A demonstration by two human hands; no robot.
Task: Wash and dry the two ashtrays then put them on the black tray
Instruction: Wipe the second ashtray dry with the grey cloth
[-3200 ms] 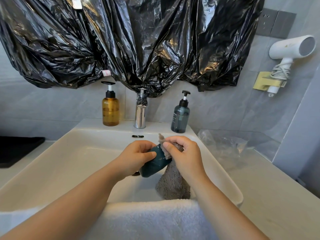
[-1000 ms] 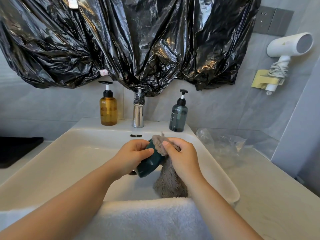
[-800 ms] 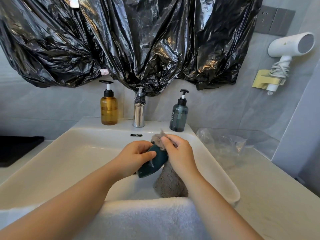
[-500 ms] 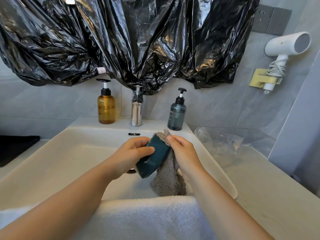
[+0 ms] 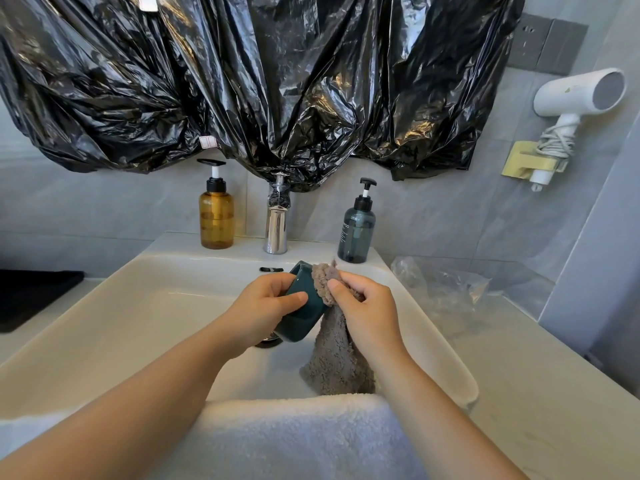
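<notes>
The left hand (image 5: 268,301) gripped the teal ashtray (image 5: 304,306) while the right hand (image 5: 363,306) pinched the grey cloth (image 5: 334,355); turning it slowly would dry every face.

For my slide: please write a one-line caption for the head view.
Left hand grips a teal ashtray over the sink; right hand presses a grey cloth to it.

standing in a bathroom, facing a white washbasin (image 5: 104,306) at 6 o'clock, looking at a chrome tap (image 5: 276,230) at 12 o'clock between an amber pump bottle (image 5: 216,220) at 11 o'clock and a blue-grey pump bottle (image 5: 356,233) at 1 o'clock, seeing a wall-mounted hair dryer (image 5: 575,95) at 2 o'clock on grey wall tiles (image 5: 450,209), noticing a white towel (image 5: 294,434) on the near rim.
</notes>
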